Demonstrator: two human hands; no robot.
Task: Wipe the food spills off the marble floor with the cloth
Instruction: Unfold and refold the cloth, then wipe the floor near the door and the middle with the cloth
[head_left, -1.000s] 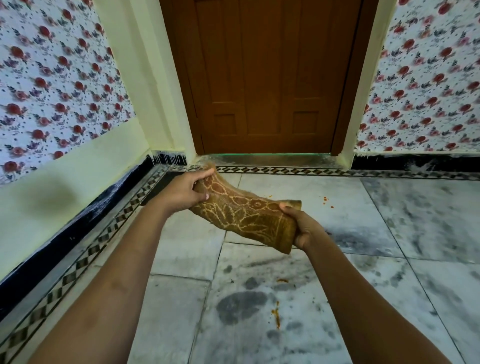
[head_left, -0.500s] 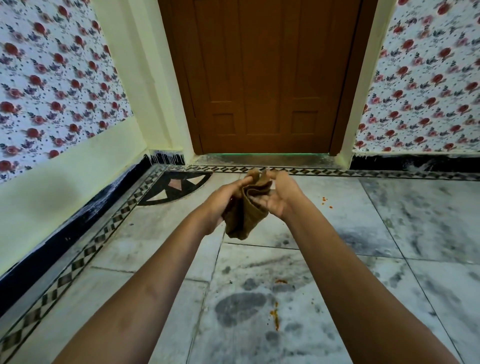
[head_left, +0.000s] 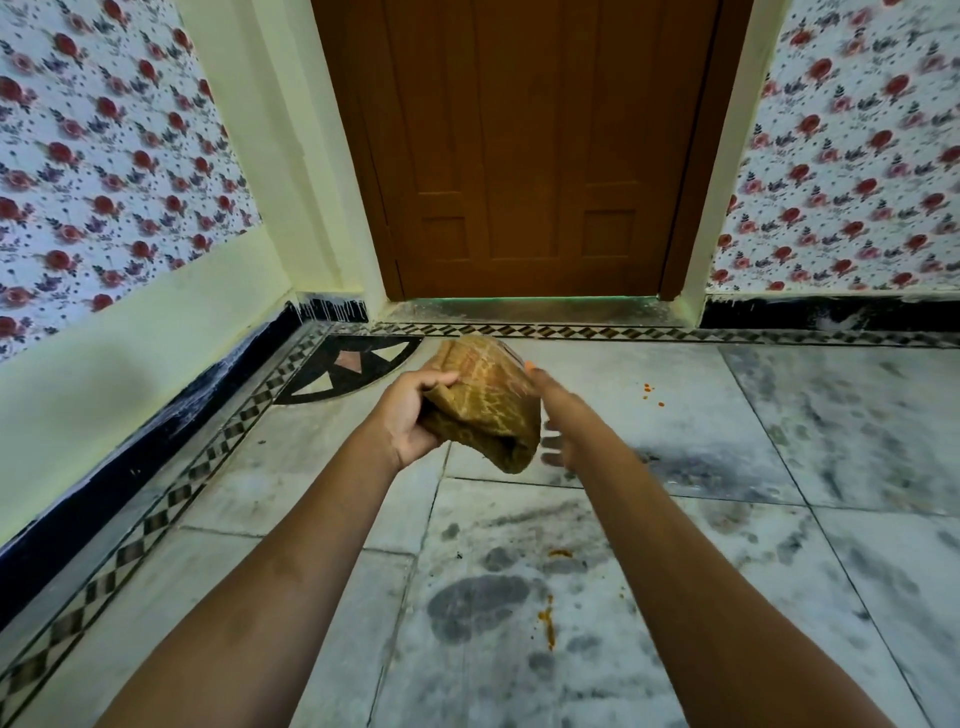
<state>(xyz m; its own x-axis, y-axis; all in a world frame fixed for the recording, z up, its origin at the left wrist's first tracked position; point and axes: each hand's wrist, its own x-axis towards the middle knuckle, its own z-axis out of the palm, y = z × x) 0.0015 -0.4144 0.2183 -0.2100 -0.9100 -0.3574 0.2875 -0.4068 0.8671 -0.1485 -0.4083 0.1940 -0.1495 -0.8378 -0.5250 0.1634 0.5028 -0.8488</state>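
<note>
While held above the marble floor (head_left: 779, 467), cloth (head_left: 483, 410) in left grip (head_left: 410, 415); right grip (head_left: 558, 415) unclear.

The cloth (head_left: 483, 402) is brown-gold with a lighter leafy pattern. It is being held up in the air, folded into a thick bundle, with one end hanging down. The marble floor (head_left: 779, 467) is pale grey-white with dark smudgy patches and thin lines between the big tiles. Orange food spills are sitting on it: a few tiny dots (head_left: 650, 393) far ahead near the door side, a small blob (head_left: 560, 554) closer in, and a longer streak (head_left: 548, 629) closest of all. The cloth is hanging well above all of them.
</note>
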